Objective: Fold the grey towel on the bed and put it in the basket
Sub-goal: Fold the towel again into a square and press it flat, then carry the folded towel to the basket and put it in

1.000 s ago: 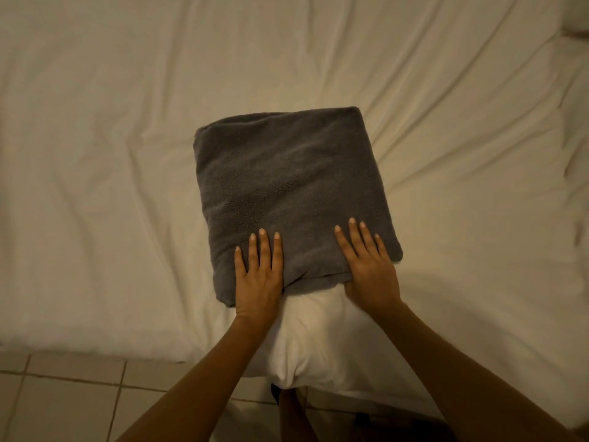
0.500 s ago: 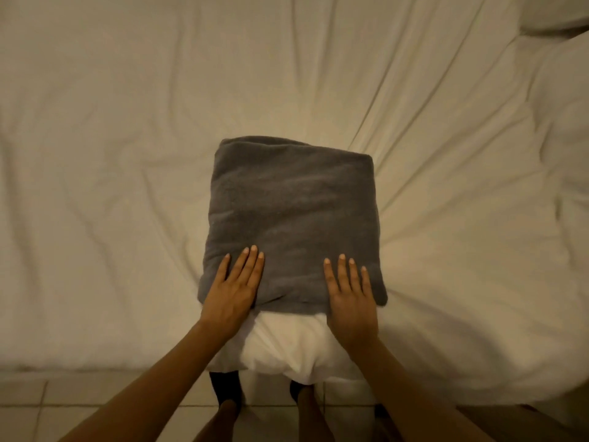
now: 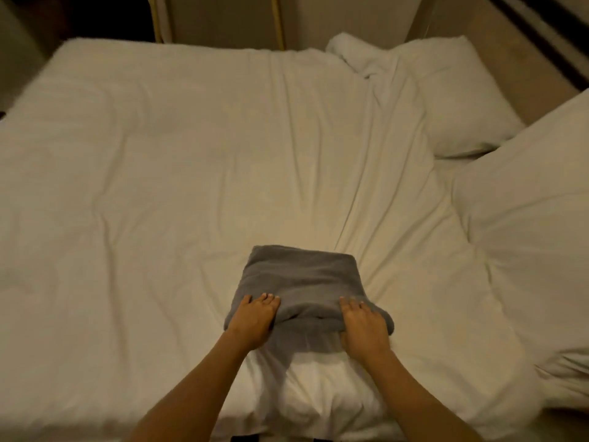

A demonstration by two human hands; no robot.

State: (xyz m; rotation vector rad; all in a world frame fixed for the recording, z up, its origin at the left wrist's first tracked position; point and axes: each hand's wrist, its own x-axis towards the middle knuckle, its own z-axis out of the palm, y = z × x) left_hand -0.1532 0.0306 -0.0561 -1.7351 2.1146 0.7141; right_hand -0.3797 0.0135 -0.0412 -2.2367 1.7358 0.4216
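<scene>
The grey towel [image 3: 306, 275] lies folded into a thick square on the white bed [image 3: 178, 193], near its front edge. My left hand [image 3: 253, 320] holds the towel's near left corner, with the fingers on top and the thumb hidden under the edge. My right hand [image 3: 363, 327] holds the near right corner the same way. The towel's near edge is raised slightly off the sheet, and a shadow shows beneath it. No basket is in view.
A white pillow [image 3: 446, 100] lies at the bed's far right corner. A second bulky white pillow or duvet [image 3: 526, 224] sits along the right side. A wall with gold trim [image 3: 277, 20] stands behind the bed.
The view has tilted up, showing the whole bed. Both hands have gone from lying flat on the towel's near edge to holding it, and that edge has lifted a little.
</scene>
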